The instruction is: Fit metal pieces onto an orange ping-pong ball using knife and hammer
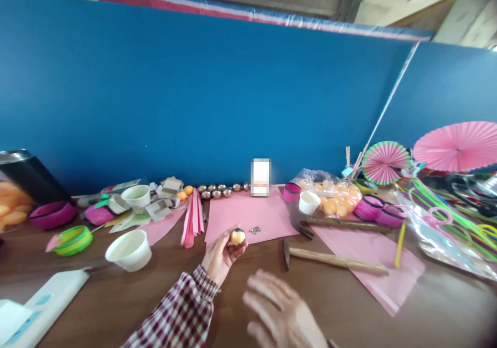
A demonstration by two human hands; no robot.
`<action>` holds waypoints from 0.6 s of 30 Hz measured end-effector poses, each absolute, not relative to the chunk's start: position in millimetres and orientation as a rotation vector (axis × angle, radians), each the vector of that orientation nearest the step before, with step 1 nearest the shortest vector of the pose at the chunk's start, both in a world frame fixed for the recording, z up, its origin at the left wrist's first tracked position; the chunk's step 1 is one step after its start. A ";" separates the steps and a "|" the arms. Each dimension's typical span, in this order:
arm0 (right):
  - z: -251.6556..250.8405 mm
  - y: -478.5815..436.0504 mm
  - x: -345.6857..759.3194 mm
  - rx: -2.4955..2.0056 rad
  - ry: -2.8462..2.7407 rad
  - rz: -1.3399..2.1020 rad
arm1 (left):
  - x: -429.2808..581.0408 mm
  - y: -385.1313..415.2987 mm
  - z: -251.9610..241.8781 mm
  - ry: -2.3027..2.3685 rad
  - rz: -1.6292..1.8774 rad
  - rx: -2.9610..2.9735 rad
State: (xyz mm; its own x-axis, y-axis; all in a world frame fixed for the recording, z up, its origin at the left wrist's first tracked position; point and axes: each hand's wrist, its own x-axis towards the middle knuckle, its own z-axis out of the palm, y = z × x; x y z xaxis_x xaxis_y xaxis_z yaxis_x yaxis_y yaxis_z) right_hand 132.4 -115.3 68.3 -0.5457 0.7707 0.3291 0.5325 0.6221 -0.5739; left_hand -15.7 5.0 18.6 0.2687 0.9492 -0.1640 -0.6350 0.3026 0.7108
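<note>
My left hand (pixel 224 252) is closed around a small shiny ball (pixel 238 236), pale gold with a dark patch on top. It holds the ball above the near edge of a pink paper sheet (pixel 248 213). A little pile of small silvery pieces (pixel 255 229) lies on that sheet, just right of the ball. Lower and to the right, my right hand (pixel 277 306) is blurred over the brown table, fingers apart and nothing in it. A hammer (pixel 334 261) with a wooden handle lies beyond my right hand. Several shiny metal balls (pixel 221 190) line the sheet's back edge.
On the left are white paper cups (pixel 130 249), folded pink paper strips (pixel 192 218) and a white power strip (pixel 54 301). To the right are a second hammer (pixel 345 223), bagged orange balls (pixel 337 198) and paper fans (pixel 386 162). A blue partition (pixel 217 89) stands behind.
</note>
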 end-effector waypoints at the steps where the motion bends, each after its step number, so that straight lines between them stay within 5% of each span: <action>1: 63.4 -109.7 139.3 -1.243 -2.234 0.193 | -15.8 5.2 18.8 0.645 1.153 0.581; 6: 44.2 -98.8 162.1 -1.456 -2.310 -0.584 | -16.0 5.4 20.0 0.682 1.146 0.597; 18: 32.1 -85.5 221.7 -1.757 -2.315 -0.701 | -18.1 3.8 21.1 0.635 1.130 0.595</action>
